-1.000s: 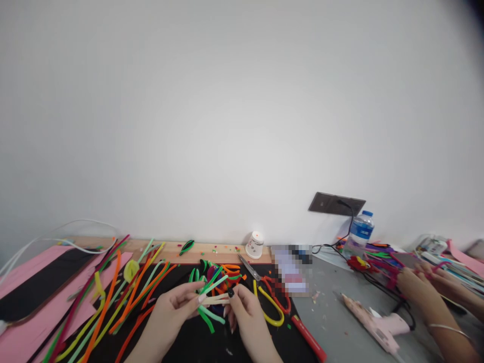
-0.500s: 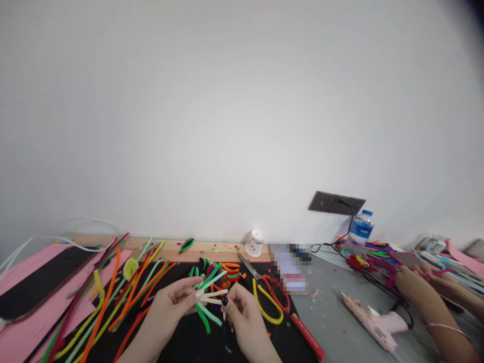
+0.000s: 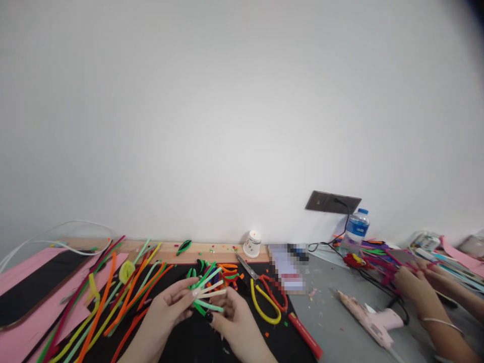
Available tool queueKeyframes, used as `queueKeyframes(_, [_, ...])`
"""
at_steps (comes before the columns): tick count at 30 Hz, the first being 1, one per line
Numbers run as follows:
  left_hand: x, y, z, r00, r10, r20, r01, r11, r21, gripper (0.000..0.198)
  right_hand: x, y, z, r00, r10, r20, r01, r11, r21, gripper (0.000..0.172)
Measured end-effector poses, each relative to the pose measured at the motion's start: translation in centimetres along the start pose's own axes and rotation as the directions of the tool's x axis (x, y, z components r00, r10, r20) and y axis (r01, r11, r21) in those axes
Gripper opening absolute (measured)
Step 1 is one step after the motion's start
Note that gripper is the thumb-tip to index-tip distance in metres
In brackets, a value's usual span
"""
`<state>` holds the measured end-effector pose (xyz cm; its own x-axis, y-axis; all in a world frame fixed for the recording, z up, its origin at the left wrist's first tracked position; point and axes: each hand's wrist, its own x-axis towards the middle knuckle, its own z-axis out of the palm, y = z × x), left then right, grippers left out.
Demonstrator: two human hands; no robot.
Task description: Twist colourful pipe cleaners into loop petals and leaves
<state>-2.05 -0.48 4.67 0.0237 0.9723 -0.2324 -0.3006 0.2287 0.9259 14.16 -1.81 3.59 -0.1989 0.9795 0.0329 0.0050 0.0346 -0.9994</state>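
Observation:
My left hand [image 3: 172,308] is closed, its thumb and fingers pinching a fanned bunch of pipe cleaners [image 3: 206,278] in green, mint and cream. Close beside it, my right hand [image 3: 238,322] has its black-nailed thumb and fingers closed around the lower green and mint pipe cleaners [image 3: 209,305]. Its fingertips partly hide the stem ends. Behind the hands, coiled orange and green pipe cleaners [image 3: 229,272] lie on the black mat [image 3: 181,348]. Yellow-and-red-handled scissors [image 3: 265,305] rest open to the right of my right hand.
Loose pipe cleaners [image 3: 109,302] spread at left, by a black phone-like slab [image 3: 41,287] on pink sheets. A paper cup [image 3: 252,244] stands by the wall. Rightward are a red-handled tool [image 3: 305,335], a pink glue gun [image 3: 372,317], a water bottle [image 3: 355,231] and another person's hands [image 3: 410,285].
My right hand has shifted slightly left and down, from the cream stems to the lower green and mint ones. My left hand keeps its pinch. The whole view has shifted a little.

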Motion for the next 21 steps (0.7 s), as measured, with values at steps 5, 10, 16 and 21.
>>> queueKeyframes(5, [0.3, -0.4, 0.2, 1.0, -0.016, 0.019, 0.016, 1.0, -0.016, 0.047, 0.2, 0.5, 0.6, 0.988, 0.15, 0.026, -0.151, 0.986, 0.073, 0.014])
queueKeyframes(10, [0.8, -0.9, 0.1, 0.998, -0.032, 0.046, 0.027, 0.994, 0.104, 0.05, 0.7, 0.7, 0.0, 0.994, 0.066, -0.085, -0.051, 0.985, 0.162, 0.017])
queueKeyframes(16, [1.0, -1.8, 0.2, 0.998, -0.039, 0.058, 0.031, 0.991, 0.127, 0.044, 1.0, 1.3, -0.1, 0.992, 0.054, -0.111, -0.024, 0.967, 0.254, 0.031])
queueKeyframes(21, [0.5, -1.3, 0.5, 0.987, -0.07, 0.142, 0.046, 0.985, 0.164, 0.035, 1.1, 1.3, -0.2, 0.993, 0.055, -0.109, -0.015, 0.941, 0.338, 0.032])
